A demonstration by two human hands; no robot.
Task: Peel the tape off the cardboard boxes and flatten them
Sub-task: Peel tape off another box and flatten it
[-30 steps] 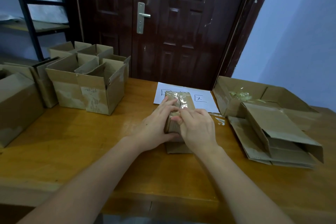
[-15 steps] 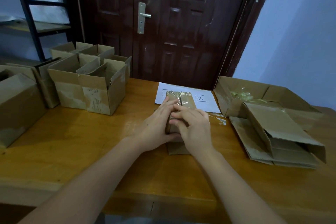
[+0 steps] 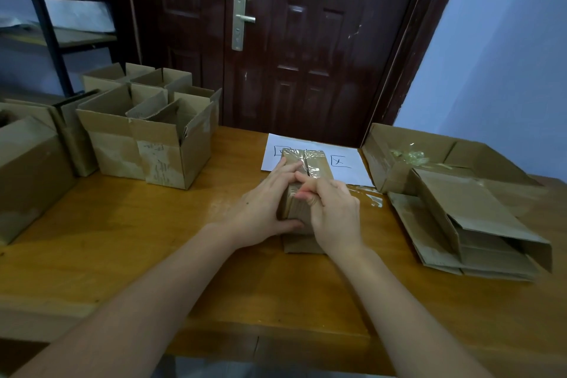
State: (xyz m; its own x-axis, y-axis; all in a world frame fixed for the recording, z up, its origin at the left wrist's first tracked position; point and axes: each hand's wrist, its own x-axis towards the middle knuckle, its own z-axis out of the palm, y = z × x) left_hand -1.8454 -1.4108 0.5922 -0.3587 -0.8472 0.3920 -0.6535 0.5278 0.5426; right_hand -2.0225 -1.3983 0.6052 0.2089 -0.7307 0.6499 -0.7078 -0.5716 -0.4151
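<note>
A small taped cardboard box (image 3: 319, 164) stands on the wooden table (image 3: 153, 239) in front of me, clear tape running along its top seam. My left hand (image 3: 264, 205) grips the box's left side and near face. My right hand (image 3: 333, 215) rests on its near right part, fingertips curled at the tape on the front top edge. Whether the tape is pinched I cannot tell. The box's lower front is hidden behind my hands.
Several open cardboard boxes (image 3: 147, 144) stand at the left. Flattened boxes (image 3: 472, 224) lie in a pile at the right, with a wad of peeled tape (image 3: 408, 156) in an opened box behind them. A white sheet (image 3: 346, 163) lies under the box; a dark door (image 3: 294, 40) is behind.
My right hand has slid left and toward me along the box top, its fingers curling down at the front edge. The left hand keeps its hold.
</note>
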